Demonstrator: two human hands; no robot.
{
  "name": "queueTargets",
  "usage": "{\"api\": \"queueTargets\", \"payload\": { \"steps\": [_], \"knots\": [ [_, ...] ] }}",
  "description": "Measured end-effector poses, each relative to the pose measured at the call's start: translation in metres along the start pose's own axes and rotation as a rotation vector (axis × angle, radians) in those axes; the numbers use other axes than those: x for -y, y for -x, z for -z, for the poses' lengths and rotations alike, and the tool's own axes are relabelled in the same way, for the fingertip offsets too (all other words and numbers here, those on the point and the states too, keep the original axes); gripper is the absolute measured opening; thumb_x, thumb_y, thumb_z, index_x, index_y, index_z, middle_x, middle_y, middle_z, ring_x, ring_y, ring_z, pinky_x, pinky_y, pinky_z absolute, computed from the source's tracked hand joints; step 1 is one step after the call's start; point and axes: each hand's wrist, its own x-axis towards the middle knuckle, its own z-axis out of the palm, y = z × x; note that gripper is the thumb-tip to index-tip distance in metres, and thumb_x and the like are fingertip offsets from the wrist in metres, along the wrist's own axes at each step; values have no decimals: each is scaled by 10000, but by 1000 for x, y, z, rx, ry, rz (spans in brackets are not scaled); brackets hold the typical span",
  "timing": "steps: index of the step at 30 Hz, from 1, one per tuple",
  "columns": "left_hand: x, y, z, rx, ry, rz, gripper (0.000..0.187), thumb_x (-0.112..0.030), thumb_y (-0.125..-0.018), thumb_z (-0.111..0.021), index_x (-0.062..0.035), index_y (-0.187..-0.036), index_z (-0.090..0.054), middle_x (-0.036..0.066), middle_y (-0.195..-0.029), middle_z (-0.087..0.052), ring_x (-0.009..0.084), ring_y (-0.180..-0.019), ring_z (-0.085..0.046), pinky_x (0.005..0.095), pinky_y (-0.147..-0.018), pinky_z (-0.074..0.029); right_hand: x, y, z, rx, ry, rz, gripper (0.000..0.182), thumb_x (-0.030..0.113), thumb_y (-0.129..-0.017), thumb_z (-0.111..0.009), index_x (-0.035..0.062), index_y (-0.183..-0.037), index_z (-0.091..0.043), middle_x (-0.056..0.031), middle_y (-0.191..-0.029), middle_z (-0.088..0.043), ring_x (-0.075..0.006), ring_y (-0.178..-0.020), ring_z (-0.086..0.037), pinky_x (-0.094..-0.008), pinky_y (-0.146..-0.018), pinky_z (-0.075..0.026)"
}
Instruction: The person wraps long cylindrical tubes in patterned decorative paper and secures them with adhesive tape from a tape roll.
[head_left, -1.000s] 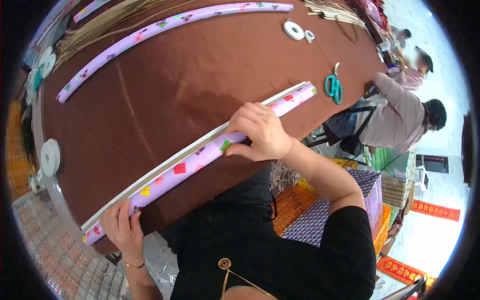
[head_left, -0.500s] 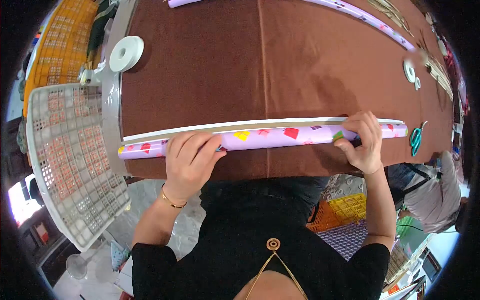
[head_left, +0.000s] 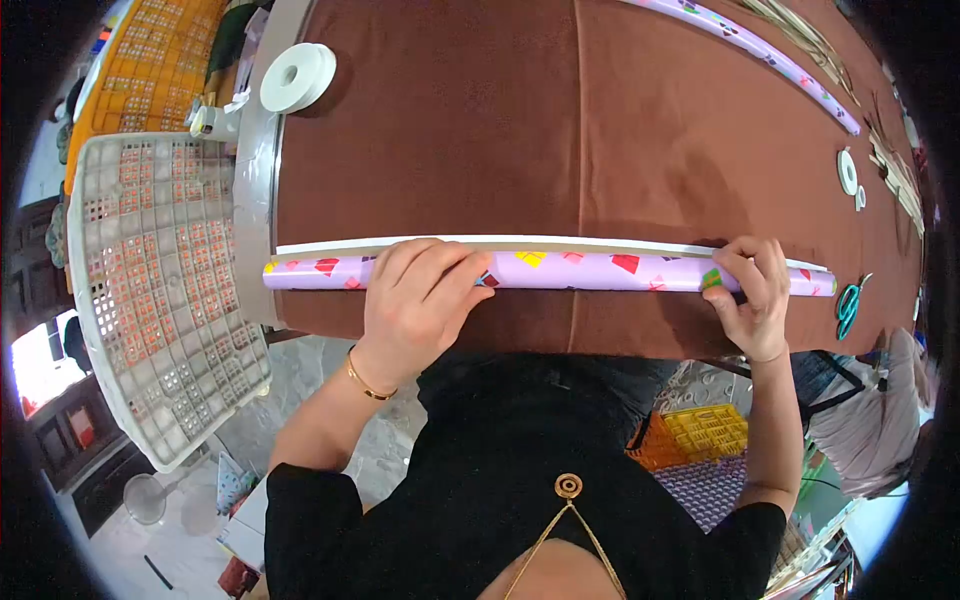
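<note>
A long purple roll (head_left: 560,273) of patterned sheet, with red, yellow and green shapes, lies lengthwise near the table's front edge. Along its far side runs a white strip (head_left: 560,243), with a narrow beige band between them. My left hand (head_left: 415,300) curls over the left part of the roll, its fingertips hidden behind it. Toward the right end, my right hand (head_left: 755,295) grips the same roll, thumb in front and fingers over the top. Teal-handled scissors (head_left: 849,308) lie just beyond that end.
Brown cloth (head_left: 430,130) covers the table. A white tape spool (head_left: 298,78) sits at the far left, smaller white rolls (head_left: 847,171) at the right. Another purple roll (head_left: 750,50) lies at the back. A white plastic crate (head_left: 165,290) stands left of the table; a person (head_left: 865,420) is at right.
The whole view has shifted and turned slightly. Both hands still hold the roll. At the left, the beige band between roll and white strip looks narrower, and my left fingers reach farther over the roll.
</note>
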Motion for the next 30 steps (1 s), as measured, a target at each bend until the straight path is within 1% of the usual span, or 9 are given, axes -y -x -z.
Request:
{"api": "queueTargets", "payload": {
  "steps": [2,3,5,7,10,13,15,20,30],
  "knots": [
    [0,-1,0,-7,7,6,390,-156,-683,-805,-83,-1050,-695,40,-1019,-632,258,-964,-585,399,-842,-474,10,-5,-2,-3,56,32,319,224,-722,-767,60,-986,-693,-95,-950,-597,-310,-860,-567,-414,-746,-460],
    [0,-2,0,-10,19,7,384,-160,-684,-802,-82,-1045,-694,40,-1009,-630,256,-962,-586,399,-842,-474,14,-6,-3,-5,47,43,319,224,-722,-767,60,-986,-693,-95,-950,-597,-310,-860,-567,-414,-746,-460],
    [0,-3,1,0,-16,18,375,-165,-692,-793,-81,-1042,-687,44,-1007,-627,255,-964,-589,401,-839,-474,24,-7,-10,9,12,117,356,107,-668,-758,57,-1016,-701,-99,-967,-599,-318,-900,-566,-420,-769,-461],
    [0,-3,2,-5,45,10,385,-118,-668,-804,-70,-1034,-694,66,-1010,-645,280,-943,-606,404,-831,-480,26,-9,-16,-23,-38,120,320,62,-676,-746,42,-992,-701,-116,-980,-607,-320,-890,-574,-426,-779,-465],
    [0,-4,4,9,10,18,405,-155,-680,-800,-84,-1060,-679,59,-1020,-636,274,-965,-602,414,-862,-483,26,-9,-18,-29,-89,96,301,22,-683,-738,21,-980,-689,-132,-978,-611,-331,-885,-573,-422,-775,-468],
    [-1,-4,1,-6,-19,12,423,-198,-699,-791,-103,-1092,-667,51,-1051,-635,262,-978,-601,424,-890,-481,24,-7,-20,-28,-75,91,287,8,-685,-733,16,-968,-682,-132,-973,-607,-333,-886,-573,-424,-781,-470],
    [-5,-3,-2,-81,18,-67,405,-209,-712,-779,-105,-1088,-672,44,-1067,-641,244,-980,-599,413,-896,-482,22,-6,-23,-50,-89,113,286,-4,-683,-727,13,-964,-677,-130,-970,-605,-332,-889,-573,-427,-788,-471],
    [-5,-3,-9,-98,-26,-105,253,-122,-773,-686,-88,-1024,-698,37,-1063,-649,227,-986,-592,377,-865,-506,22,-4,-22,-37,-68,102,293,0,-700,-719,16,-989,-674,-131,-982,-610,-326,-905,-576,-426,-807,-464],
    [-5,-1,-15,-108,-9,-74,256,-139,-783,-699,-75,-1032,-698,45,-1045,-646,231,-999,-583,380,-856,-508,21,-6,-21,-23,-83,78,272,10,-725,-708,24,-993,-664,-134,-984,-612,-326,-906,-576,-427,-814,-460]
  ]
}}
